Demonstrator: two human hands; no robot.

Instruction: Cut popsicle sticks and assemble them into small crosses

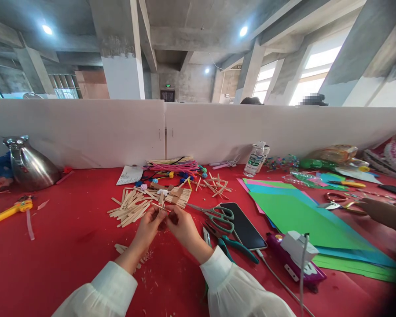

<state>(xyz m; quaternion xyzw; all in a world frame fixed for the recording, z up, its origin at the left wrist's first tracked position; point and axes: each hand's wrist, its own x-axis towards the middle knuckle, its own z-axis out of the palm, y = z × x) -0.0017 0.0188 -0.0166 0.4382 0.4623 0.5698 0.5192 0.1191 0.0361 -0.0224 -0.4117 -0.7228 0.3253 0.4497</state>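
My left hand (149, 227) and my right hand (181, 226) meet over the red table (69, 246), fingers pinched together on a small wooden craft stick piece (161, 207) held between them. A pile of loose wooden sticks (130, 209) lies just beyond my left hand. A flat panel of glued sticks (178, 196) rests just past my fingers. Green-handled scissors (219, 216) and a black phone (244, 226) lie to the right of my right hand.
A metal kettle (28, 164) stands far left, a yellow tool (9, 210) near it. Coloured pipe cleaners (174, 166), a water bottle (255, 159), green and blue paper sheets (300, 215) and a glue gun (297, 253) fill the right. Another person's hand (383, 213) reaches in at right. A white partition (86, 127) backs the table.
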